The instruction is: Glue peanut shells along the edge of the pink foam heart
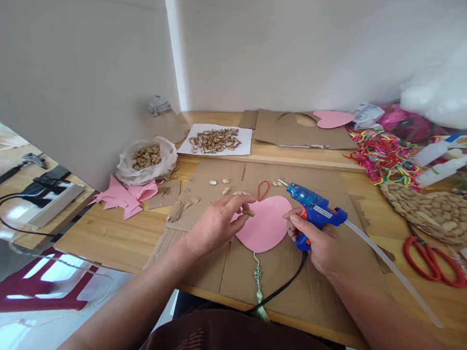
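A pink paper heart (264, 226) lies on the cardboard sheet (209, 265), with a red cord loop (263, 191) at its top and a pale green tassel (258, 281) below. Over its left edge, my left hand (221, 219) pinches a peanut shell (248, 213) between thumb and fingers. My right hand (319, 245) grips a blue hot glue gun (314, 205) to the right of the heart, its nozzle pointing up and left. From its back trails a long clear glue stick (393, 269), and a black cord runs down from the handle.
Loose shells (226, 190) lie left of the heart. Behind are a bag of peanuts (146, 157), white paper with shells (215, 141) and another pink heart (333, 119). Pink scraps (125, 198) sit left; red-handled scissors (434, 261), coloured cords (391, 154) and a shell-covered piece (431, 211) are right.
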Demonstrator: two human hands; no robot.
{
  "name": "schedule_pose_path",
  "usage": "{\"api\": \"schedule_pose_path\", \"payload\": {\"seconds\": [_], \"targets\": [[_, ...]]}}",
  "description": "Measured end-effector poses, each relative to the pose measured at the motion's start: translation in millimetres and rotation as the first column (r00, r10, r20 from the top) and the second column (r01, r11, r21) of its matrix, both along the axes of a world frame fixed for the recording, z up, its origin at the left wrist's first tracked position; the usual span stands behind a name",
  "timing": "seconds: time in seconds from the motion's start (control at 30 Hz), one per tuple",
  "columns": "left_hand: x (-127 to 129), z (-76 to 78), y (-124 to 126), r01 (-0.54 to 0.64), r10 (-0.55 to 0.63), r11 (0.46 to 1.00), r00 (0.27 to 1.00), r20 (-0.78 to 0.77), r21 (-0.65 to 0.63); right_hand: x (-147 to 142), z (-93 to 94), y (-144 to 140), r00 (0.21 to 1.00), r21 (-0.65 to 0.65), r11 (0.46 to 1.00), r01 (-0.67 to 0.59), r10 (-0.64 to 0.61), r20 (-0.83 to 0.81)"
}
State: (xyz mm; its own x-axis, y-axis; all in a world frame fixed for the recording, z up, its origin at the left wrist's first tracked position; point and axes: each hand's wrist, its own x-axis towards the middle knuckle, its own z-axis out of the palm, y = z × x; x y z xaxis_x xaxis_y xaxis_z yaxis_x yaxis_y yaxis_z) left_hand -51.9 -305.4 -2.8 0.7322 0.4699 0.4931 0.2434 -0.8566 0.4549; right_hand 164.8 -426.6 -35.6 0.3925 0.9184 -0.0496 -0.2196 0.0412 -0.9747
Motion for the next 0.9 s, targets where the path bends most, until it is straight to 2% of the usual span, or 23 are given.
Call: {"api": "schedule_pose_path", "payload": {"seconds": [0.17,0.3,0.47,0.73,0.9], "targets": [[2,-3.7,1,0.003,-0.003,1.0,1.0,-0.016,-0.004,-3,4.3,1,1.0,0.002,1.0,0.013,-0.013,-0.002],[-4,-5.0,0,-0.012,0.011,0.999,1.0,-0.018,-0.053,-3,4.5,-1,1.0,-0.007,1.0,0.012,-0.012,0.001],[-13,-6.4,-2,-0.084,0.082,0.991,0.996,-0.017,-0.101,-2,1.7,-1,0.999,-0.024,1.0,0.01,-0.011,-0.035],[-17,-7.2,-6,-0.09,0.088,0.993,0.996,-0.028,-0.08,-2,4.6,-1,1.0,0.005,1.0,-0.006,0.006,0.027],[-31,-8.2,2,-0.227,0.22,0.965,0.973,-0.064,-0.129,-1,5.0,-2,0.999,0.001,1.0,-0.013,0.013,0.044]]}}
